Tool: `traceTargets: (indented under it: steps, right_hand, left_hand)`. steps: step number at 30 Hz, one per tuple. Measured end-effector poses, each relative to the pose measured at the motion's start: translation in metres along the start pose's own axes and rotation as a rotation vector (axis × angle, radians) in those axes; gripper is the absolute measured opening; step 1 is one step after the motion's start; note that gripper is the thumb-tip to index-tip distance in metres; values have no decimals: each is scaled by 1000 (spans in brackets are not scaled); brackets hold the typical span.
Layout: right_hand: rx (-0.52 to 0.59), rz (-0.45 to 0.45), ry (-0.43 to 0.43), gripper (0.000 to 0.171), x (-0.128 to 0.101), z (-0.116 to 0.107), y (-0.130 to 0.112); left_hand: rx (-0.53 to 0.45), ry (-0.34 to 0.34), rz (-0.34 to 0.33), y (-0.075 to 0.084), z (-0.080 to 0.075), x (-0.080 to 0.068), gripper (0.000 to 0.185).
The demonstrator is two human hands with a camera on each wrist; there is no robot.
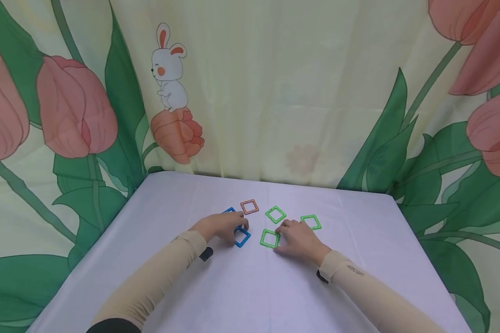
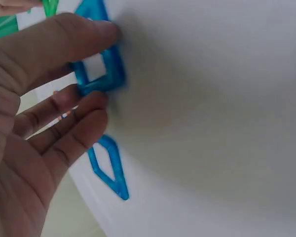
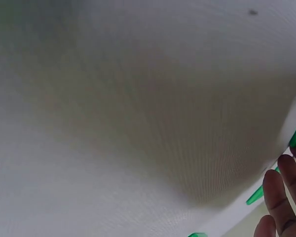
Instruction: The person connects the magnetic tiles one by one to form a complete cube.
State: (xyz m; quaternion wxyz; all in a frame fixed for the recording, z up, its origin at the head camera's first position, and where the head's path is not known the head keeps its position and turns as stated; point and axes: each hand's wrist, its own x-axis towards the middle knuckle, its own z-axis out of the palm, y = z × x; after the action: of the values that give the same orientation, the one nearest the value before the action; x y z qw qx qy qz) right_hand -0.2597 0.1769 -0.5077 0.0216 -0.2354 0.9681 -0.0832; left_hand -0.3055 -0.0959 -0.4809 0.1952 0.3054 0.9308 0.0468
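My left hand (image 1: pixel 222 225) pinches a blue square tile (image 1: pixel 246 241), an open plastic frame, with the thumb across one face. In the left wrist view that blue tile (image 2: pixel 113 69) is tilted against the white cloth. A second blue tile (image 2: pixel 119 170) lies beyond the fingers, partly hidden behind the hand in the head view. To the right, my right hand (image 1: pixel 298 240) grips a green square tile (image 1: pixel 262 237) by its right side, thumb at the near corner and fingertips at the far one. Only part of the right hand's fingers (image 3: pixel 283 197) shows in the right wrist view.
An orange square tile (image 1: pixel 242 208) lies behind the left hand. Two more green tiles are behind the right hand: one green tile (image 1: pixel 271 210) toward the middle, another green tile (image 1: pixel 318 221) farther right. The white-covered table (image 1: pixel 250 296) ends at a printed curtain (image 1: pixel 266 92).
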Motion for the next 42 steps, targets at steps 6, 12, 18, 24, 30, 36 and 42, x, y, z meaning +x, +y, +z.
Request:
traceTargets:
  steps: [6,12,18,24,30,36,42]
  right_hand:
    - [-4,-11,0,53,-1,1,-2]
    - [-9,-9,2,52,-1,0,0]
    - [15,-17,0,53,1,-1,1]
    - [29,-21,10,52,2,1,2]
    - [52,-29,7,52,2,0,-1]
    - [52,-10,-21,52,5,-3,-4]
    - [58,0,-44,53,7,-3,-1]
  left_hand:
    - [-15,33,14,7,2,0,52]
    - [-140,102,41,9,10,4,52]
    - [-400,164,77,8,26,11,52]
    - [-584,191,94,17,33,10,53]
    - [-725,203,94,21,40,9,56]
    - [-751,220,112,21,43,13,57]
    - [-766,224,108,23,44,14,56]
